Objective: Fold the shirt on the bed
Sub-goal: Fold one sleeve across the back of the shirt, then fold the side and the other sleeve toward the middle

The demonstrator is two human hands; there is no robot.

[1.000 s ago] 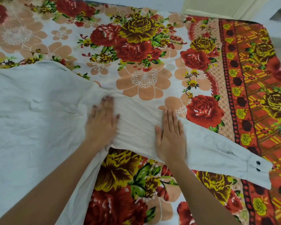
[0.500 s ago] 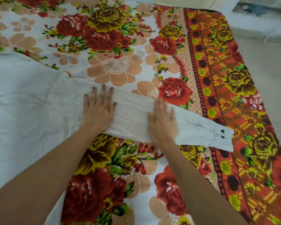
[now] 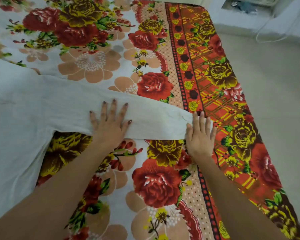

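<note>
Pressing flat hands on crinkled white sleeve.

- The person has two bare arms. No sleeves show on them.
- The left hand has dark polish on its nails. The polish looks brownish red.
- You can see the polish on the thumb and on all four fingers of that hand.
- The right hand has no ring on the fingers that show.
- Its nails are too blurry to tell about.
- Both wrists are bare too, with no watch and no bracelet.
</note>
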